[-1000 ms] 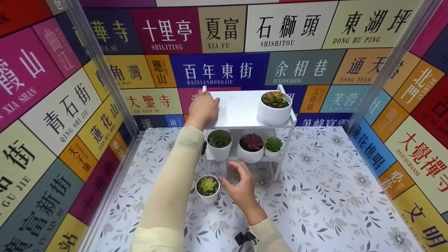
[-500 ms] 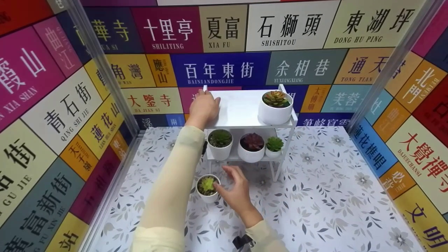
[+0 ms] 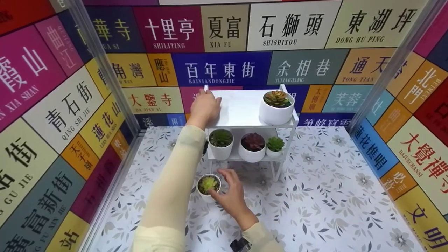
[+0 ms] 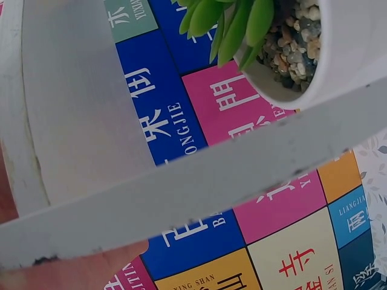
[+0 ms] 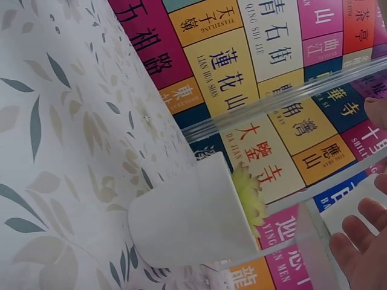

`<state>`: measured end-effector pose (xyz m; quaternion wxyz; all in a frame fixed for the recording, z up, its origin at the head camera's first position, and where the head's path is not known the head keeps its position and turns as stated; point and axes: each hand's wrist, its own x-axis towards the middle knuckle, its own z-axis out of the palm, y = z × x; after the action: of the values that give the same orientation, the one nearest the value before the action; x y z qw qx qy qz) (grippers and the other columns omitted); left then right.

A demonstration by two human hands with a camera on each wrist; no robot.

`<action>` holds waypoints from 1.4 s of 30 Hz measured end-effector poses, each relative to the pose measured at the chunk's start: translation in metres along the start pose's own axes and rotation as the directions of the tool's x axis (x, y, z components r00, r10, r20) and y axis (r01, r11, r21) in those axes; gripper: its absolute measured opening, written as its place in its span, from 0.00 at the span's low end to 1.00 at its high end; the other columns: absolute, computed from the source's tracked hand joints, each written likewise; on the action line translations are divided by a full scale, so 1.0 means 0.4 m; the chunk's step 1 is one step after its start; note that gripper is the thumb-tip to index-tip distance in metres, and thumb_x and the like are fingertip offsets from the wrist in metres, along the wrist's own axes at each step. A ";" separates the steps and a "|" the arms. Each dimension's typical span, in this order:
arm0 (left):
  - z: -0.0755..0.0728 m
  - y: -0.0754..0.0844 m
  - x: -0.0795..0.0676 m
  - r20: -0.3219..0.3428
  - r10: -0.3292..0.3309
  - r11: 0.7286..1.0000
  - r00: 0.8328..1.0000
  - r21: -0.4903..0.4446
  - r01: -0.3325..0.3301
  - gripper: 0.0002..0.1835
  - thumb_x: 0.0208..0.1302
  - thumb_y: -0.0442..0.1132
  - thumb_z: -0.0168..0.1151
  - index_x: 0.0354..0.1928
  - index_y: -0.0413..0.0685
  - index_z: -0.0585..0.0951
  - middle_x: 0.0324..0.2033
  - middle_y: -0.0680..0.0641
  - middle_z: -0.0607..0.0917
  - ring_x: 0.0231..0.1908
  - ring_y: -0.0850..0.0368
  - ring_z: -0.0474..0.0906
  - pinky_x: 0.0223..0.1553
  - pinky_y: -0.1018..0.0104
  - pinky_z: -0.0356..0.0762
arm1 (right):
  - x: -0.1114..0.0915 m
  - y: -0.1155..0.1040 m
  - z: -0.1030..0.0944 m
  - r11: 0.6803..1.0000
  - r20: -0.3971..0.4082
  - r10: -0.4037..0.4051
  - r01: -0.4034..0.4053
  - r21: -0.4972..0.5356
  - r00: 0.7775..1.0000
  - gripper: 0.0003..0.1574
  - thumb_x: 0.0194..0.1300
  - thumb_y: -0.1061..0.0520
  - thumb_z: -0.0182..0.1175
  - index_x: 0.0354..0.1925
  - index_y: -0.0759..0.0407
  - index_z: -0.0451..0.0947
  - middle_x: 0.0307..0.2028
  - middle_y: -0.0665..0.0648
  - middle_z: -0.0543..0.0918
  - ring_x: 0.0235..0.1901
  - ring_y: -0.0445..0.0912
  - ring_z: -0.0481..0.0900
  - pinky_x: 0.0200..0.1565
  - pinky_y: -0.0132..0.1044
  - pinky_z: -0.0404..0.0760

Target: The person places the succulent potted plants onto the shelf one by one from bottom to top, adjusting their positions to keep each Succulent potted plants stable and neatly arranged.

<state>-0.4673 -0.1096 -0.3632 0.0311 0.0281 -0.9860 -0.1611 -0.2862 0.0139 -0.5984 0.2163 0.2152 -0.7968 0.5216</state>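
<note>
My left hand [image 3: 205, 109] holds the left side of the white two-tier shelf [image 3: 241, 108] at its top, fingers over the rail. In the left wrist view, the white frame bar [image 4: 199, 172] crosses in front of the fingertips. A small white pot with a yellow-green succulent [image 3: 210, 182] stands on the floral cloth before the shelf. Beside its right side is my right hand [image 3: 230, 196], thumb and fingers spread apart. The right wrist view shows the pot [image 5: 187, 211] upright on the cloth, with the fingers [image 5: 363, 241] apart from it.
A large potted succulent [image 3: 277, 110] stands on the top tier at right. The lower tier bears a dark green succulent [image 3: 221, 148], a dark red one [image 3: 252, 152] and a small green one [image 3: 275, 145]. Sign-printed walls [image 3: 224, 68] enclose the cloth-covered surface [image 3: 329, 203].
My right hand has moved left and slightly toward me, closer to the yellow-green succulent's pot. The left hand stays on the shelf, and the pots have not moved.
</note>
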 end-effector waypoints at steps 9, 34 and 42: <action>0.000 -0.002 -0.004 -0.011 0.017 1.000 1.000 -0.017 -0.017 0.40 0.86 0.57 0.40 0.82 0.30 0.56 0.83 0.29 0.53 0.83 0.36 0.54 0.84 0.47 0.55 | -0.013 0.021 0.017 0.998 0.020 0.027 -0.026 -0.053 0.999 0.47 0.50 0.48 0.84 0.66 0.53 0.78 0.60 0.55 0.80 0.61 0.52 0.80 0.60 0.56 0.80; -0.004 0.006 0.003 0.019 0.005 1.000 1.000 0.005 -0.006 0.40 0.86 0.58 0.38 0.83 0.32 0.54 0.84 0.32 0.52 0.84 0.37 0.53 0.84 0.47 0.56 | -0.041 0.070 0.062 0.988 0.076 0.129 -0.121 -0.099 0.989 0.64 0.47 0.46 0.86 0.75 0.65 0.67 0.68 0.65 0.76 0.69 0.60 0.75 0.71 0.61 0.76; -0.001 0.000 0.000 -0.003 0.016 1.000 1.000 0.012 -0.016 0.40 0.86 0.58 0.39 0.82 0.30 0.56 0.83 0.31 0.55 0.83 0.36 0.56 0.84 0.47 0.57 | -0.050 0.084 0.081 0.980 0.117 0.185 -0.174 -0.099 0.976 0.68 0.46 0.46 0.86 0.76 0.68 0.64 0.68 0.69 0.75 0.69 0.64 0.75 0.69 0.65 0.77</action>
<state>-0.4672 -0.1098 -0.3628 0.0338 0.0209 -0.9871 -0.1548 -0.2931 -0.0014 -0.6462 0.1269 0.1649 -0.8473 0.4886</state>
